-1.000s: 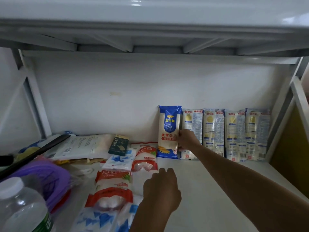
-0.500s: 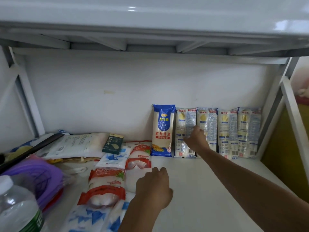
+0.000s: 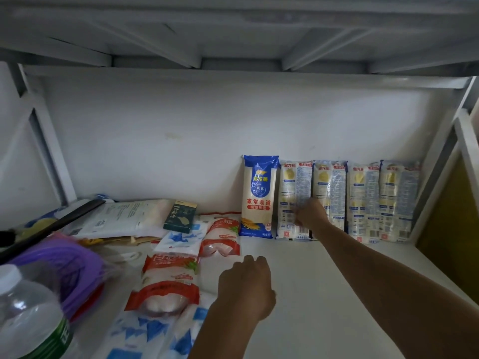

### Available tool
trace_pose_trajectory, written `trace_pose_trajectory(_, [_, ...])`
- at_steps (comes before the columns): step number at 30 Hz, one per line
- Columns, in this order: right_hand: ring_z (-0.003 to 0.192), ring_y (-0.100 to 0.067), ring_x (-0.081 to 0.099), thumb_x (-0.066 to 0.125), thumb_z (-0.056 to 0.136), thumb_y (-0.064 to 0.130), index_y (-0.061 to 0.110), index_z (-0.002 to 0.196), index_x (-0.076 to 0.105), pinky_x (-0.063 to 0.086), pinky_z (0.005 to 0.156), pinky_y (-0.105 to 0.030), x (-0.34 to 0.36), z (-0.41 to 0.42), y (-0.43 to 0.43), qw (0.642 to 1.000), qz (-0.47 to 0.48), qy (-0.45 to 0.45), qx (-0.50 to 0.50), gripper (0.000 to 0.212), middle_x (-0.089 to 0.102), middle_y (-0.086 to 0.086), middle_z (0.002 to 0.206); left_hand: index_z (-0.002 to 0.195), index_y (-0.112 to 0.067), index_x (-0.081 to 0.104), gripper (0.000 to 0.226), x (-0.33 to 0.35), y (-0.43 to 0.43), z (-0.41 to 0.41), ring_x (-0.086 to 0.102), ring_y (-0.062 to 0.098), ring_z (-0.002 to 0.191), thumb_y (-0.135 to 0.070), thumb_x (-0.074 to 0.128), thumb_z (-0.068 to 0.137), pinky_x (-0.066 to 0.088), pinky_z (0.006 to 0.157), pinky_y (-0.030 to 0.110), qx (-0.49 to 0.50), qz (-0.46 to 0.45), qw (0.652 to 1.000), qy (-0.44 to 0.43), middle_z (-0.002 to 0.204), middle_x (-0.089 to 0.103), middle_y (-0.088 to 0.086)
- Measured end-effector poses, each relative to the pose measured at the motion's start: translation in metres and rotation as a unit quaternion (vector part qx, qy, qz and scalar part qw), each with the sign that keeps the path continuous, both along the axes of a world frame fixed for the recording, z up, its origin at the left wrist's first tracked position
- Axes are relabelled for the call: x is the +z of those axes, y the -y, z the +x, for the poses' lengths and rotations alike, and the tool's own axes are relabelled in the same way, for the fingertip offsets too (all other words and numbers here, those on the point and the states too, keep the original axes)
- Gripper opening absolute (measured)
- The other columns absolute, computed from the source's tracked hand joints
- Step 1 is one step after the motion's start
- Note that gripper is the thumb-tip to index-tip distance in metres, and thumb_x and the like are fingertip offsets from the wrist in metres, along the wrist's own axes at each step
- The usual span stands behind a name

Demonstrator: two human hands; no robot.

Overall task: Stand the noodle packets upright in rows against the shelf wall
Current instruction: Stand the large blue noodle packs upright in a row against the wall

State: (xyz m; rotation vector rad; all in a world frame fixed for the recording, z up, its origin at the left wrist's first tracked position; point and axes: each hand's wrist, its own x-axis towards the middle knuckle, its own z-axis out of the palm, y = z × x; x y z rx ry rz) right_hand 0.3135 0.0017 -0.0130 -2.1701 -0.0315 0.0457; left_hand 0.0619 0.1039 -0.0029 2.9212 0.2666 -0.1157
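Five noodle packets stand upright in a row against the white shelf wall (image 3: 181, 151). The leftmost is a blue packet (image 3: 259, 200). To its right stand several pale yellow-and-blue packets, the first (image 3: 293, 182) and second (image 3: 329, 182) side by side. My right hand (image 3: 309, 216) reaches in and touches the lower front of the first pale packet with its fingertips, partly hiding the second. My left hand (image 3: 246, 288) rests on the shelf floor (image 3: 324, 294), fingers loosely bent and holding nothing, just right of the flat-lying bags.
Red-and-white sugar bags (image 3: 168, 286), blue-and-white bags (image 3: 181, 239), a dark green box (image 3: 180, 216) and a flat white bag (image 3: 124, 216) lie at the left. A purple lid (image 3: 64, 273), a water bottle (image 3: 28, 320) and a black rod (image 3: 51, 229) crowd the near left corner.
My right hand let go of the blue packet, which stays upright, and moved right onto the pale packets. My left hand has hardly moved.
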Motion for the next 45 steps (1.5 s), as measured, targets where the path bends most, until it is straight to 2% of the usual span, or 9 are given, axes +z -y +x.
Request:
trace_pose_trajectory(4, [0.098, -0.021, 0.066, 0.059, 0.101, 0.010, 0.009, 0.143, 0.046, 0.055, 0.077, -0.031, -0.003, -0.010, 0.010, 0.997, 0.079, 0.005, 0.019, 0.044, 0.066, -0.002, 0.110, 0.136, -0.017, 0.050, 0.043, -0.002, 0.001, 0.002, 0.063, 0.025, 0.116, -0.034, 0.062, 0.098, 0.054, 0.096, 0.037, -0.006, 0.011, 1.000, 0.008, 0.131, 0.058, 0.005])
trace_pose_trajectory(7, [0.079, -0.021, 0.066, 0.070, 0.094, 0.011, 0.012, 0.127, 0.055, 0.059, 0.064, -0.035, -0.010, -0.029, 0.026, 0.996, 0.068, 0.040, 0.035, 0.036, 0.068, -0.010, 0.103, 0.136, -0.017, 0.051, 0.043, 0.000, 0.012, 0.002, 0.064, 0.024, 0.113, -0.031, 0.064, 0.097, 0.055, 0.093, 0.036, -0.019, 0.001, 1.000, 0.017, 0.129, 0.060, 0.005])
trace_pose_trajectory(12, [0.082, -0.020, 0.068, 0.074, 0.092, 0.011, 0.016, 0.118, 0.056, 0.057, 0.060, -0.028, -0.009, -0.080, 0.067, 0.989, 0.091, 0.051, 0.105, 0.032, 0.069, -0.008, 0.105, 0.138, -0.017, 0.051, 0.041, 0.008, 0.039, 0.004, 0.062, 0.022, 0.115, -0.028, 0.060, 0.100, 0.052, 0.090, 0.035, -0.032, -0.088, 0.995, 0.044, 0.133, 0.057, 0.004])
trace_pose_trajectory(18, [0.083, -0.015, 0.072, 0.070, 0.096, 0.017, 0.026, 0.119, 0.053, 0.055, 0.054, -0.021, -0.016, -0.125, 0.104, 0.979, 0.071, 0.088, 0.169, 0.029, 0.073, 0.002, 0.100, 0.144, -0.024, 0.049, 0.043, 0.022, 0.064, 0.014, 0.059, 0.012, 0.121, -0.009, 0.045, 0.105, 0.051, 0.089, 0.025, 0.008, -0.341, 0.933, 0.117, 0.143, 0.056, -0.003])
trace_pose_trajectory(24, [0.093, -0.002, 0.066, 0.064, 0.100, 0.025, 0.028, 0.127, 0.051, 0.052, 0.049, -0.016, 0.006, -0.143, 0.122, 0.965, 0.036, 0.120, 0.231, 0.030, 0.067, 0.012, 0.107, 0.150, -0.034, 0.037, 0.051, 0.015, 0.063, 0.016, 0.054, 0.010, 0.128, -0.011, 0.047, 0.105, 0.044, 0.078, 0.018, 0.016, -0.413, 0.897, 0.160, 0.149, 0.045, -0.012])
trace_pose_trajectory(29, [0.104, 0.003, 0.066, 0.059, 0.102, 0.038, 0.039, 0.121, 0.053, 0.051, 0.056, -0.013, 0.018, -0.160, 0.123, 0.944, 0.108, 0.176, 0.255, 0.020, 0.065, 0.026, 0.117, 0.154, -0.040, 0.021, 0.076, 0.004, 0.057, 0.023, 0.053, 0.010, 0.130, -0.020, 0.067, 0.097, 0.053, 0.096, 0.030, -0.009, -0.454, 0.876, 0.161, 0.147, 0.040, -0.014])
trace_pose_trajectory(35, [0.099, -0.010, 0.070, 0.051, 0.107, 0.026, 0.033, 0.121, 0.068, 0.053, 0.050, -0.024, 0.016, -0.161, 0.117, 0.921, 0.136, 0.196, 0.310, 0.023, 0.062, 0.010, 0.126, 0.129, -0.034, 0.044, 0.073, -0.013, 0.056, 0.031, 0.067, 0.009, 0.114, -0.058, 0.082, 0.072, 0.057, 0.096, 0.041, 0.031, -0.453, 0.851, 0.262, 0.124, 0.065, -0.012])
trace_pose_trajectory(40, [0.097, -0.009, 0.066, 0.061, 0.102, 0.021, 0.026, 0.111, 0.064, 0.056, 0.056, -0.023, 0.017, -0.159, 0.106, 0.940, 0.188, 0.160, 0.236, 0.010, 0.067, 0.009, 0.110, 0.120, -0.027, 0.068, 0.027, -0.007, 0.050, 0.030, 0.074, 0.011, 0.103, -0.040, 0.067, 0.096, 0.060, 0.088, 0.035, 0.052, -0.470, 0.823, 0.316, 0.107, 0.078, -0.008])
trace_pose_trajectory(45, [0.111, -0.007, 0.069, 0.071, 0.095, 0.031, 0.023, 0.128, 0.058, 0.061, 0.066, -0.024, 0.027, -0.157, 0.105, 0.941, 0.256, 0.087, 0.203, 0.036, 0.071, 0.010, 0.121, 0.123, -0.026, 0.062, 0.041, -0.001, 0.041, 0.032, 0.075, 0.017, 0.105, -0.046, 0.073, 0.089, 0.059, 0.095, 0.051, 0.054, -0.567, 0.772, 0.283, 0.117, 0.077, -0.002])
